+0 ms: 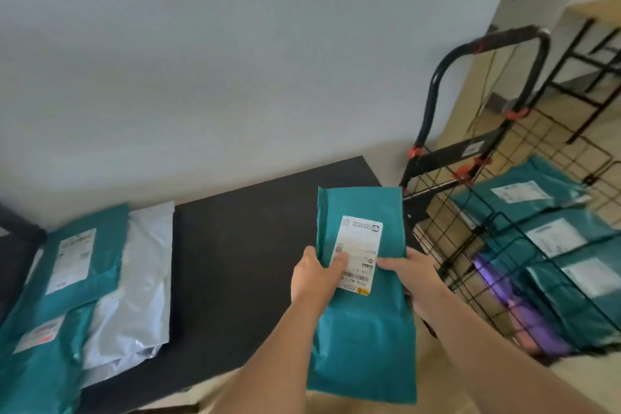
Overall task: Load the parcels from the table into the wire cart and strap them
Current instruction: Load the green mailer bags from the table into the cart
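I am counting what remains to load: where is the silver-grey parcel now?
Head view, left side: the silver-grey parcel lies on the black table, directly right of the two teal parcels there, away from the wire cart.

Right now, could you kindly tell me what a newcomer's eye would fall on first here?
A white-labelled teal parcel, held at centre by the left hand and right hand. At right, the wire cart holds teal parcels and a purple one; at left, more parcels lie on the black table.
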Action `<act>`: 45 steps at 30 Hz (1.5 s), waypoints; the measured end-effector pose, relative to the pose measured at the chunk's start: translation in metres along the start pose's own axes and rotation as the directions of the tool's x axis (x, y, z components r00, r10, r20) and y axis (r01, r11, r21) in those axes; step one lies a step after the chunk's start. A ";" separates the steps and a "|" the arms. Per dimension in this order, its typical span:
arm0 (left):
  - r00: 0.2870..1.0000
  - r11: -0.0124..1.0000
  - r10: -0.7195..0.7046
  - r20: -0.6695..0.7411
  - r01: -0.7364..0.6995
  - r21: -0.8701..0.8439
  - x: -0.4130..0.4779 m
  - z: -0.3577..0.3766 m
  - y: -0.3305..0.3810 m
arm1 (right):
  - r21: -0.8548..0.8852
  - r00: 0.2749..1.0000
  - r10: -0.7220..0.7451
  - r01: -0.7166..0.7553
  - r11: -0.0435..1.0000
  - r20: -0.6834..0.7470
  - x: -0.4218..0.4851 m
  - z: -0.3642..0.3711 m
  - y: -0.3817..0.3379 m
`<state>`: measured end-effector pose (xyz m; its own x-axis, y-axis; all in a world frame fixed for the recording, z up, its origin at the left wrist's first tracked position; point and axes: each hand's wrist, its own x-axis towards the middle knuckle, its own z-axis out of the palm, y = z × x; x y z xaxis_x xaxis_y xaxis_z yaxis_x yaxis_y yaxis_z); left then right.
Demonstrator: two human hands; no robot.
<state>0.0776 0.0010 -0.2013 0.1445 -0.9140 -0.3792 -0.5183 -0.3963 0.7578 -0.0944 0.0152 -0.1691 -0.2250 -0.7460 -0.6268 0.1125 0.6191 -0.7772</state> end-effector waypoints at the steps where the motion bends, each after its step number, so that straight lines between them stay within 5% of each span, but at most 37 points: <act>1: 1.000 1.000 0.013 0.018 -0.013 0.010 -0.005 0.016 0.008 | 0.003 1.000 0.001 -0.001 1.000 -0.008 -0.001 -0.018 0.002; 18: 0.937 0.963 0.214 0.278 -0.249 0.100 -0.034 0.188 0.099 | 0.283 0.949 0.084 0.006 0.959 -0.302 0.012 -0.206 0.027; 31: 0.832 0.900 0.358 0.424 -0.429 0.082 0.046 0.320 0.242 | 0.475 0.844 0.220 0.047 0.879 -0.489 0.104 -0.341 -0.051; 39: 0.751 0.855 0.272 0.601 -0.475 0.206 0.081 0.381 0.297 | 0.656 0.789 0.315 0.144 0.741 -0.528 0.145 -0.393 -0.071; 45: 0.758 0.830 0.236 0.608 -0.482 0.280 0.094 0.419 0.312 | 0.730 0.780 0.397 0.109 0.675 -0.483 0.181 -0.426 -0.066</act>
<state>-0.4234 -0.1722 -0.2226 -0.5250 -0.7334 -0.4319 -0.7359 0.1363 0.6633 -0.5547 -0.0563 -0.2078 -0.5988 -0.2179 -0.7707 0.7577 0.1576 -0.6333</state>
